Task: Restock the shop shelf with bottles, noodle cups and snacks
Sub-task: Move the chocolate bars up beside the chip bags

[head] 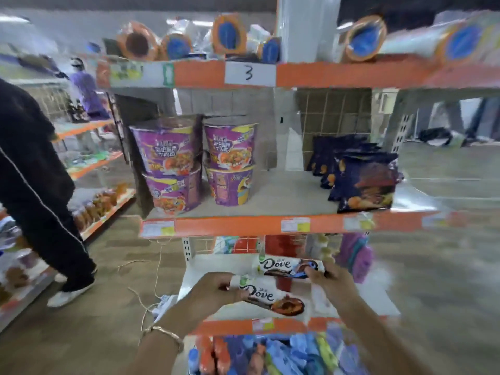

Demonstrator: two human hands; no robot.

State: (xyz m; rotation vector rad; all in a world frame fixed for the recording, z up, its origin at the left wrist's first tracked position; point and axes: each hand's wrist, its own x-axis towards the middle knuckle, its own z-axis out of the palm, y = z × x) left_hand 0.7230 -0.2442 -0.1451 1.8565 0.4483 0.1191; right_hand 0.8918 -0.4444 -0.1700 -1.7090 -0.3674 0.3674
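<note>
Over the lower white shelf (pixel 194 277) my left hand (pixel 216 290) grips the left end of a white Dove chocolate pack (pixel 273 297). My right hand (pixel 328 280) grips the right end of a second Dove pack (pixel 284 266) just behind it. On the middle shelf (pixel 270 197), purple noodle cups (pixel 173 163) stand stacked in twos at the left. Dark blue snack bags (pixel 362 180) stand in a row at the right. Colourful bottles (pixel 259 353) fill the bottom level.
A person in dark trousers and white shoes (pixel 40 190) walks at the left, beside another orange-edged shelf (pixel 102 209). A loose cord (pixel 151 288) lies on the wooden floor. The top shelf, marked 3, holds rolled packs (pixel 230 36). Open floor lies to the right.
</note>
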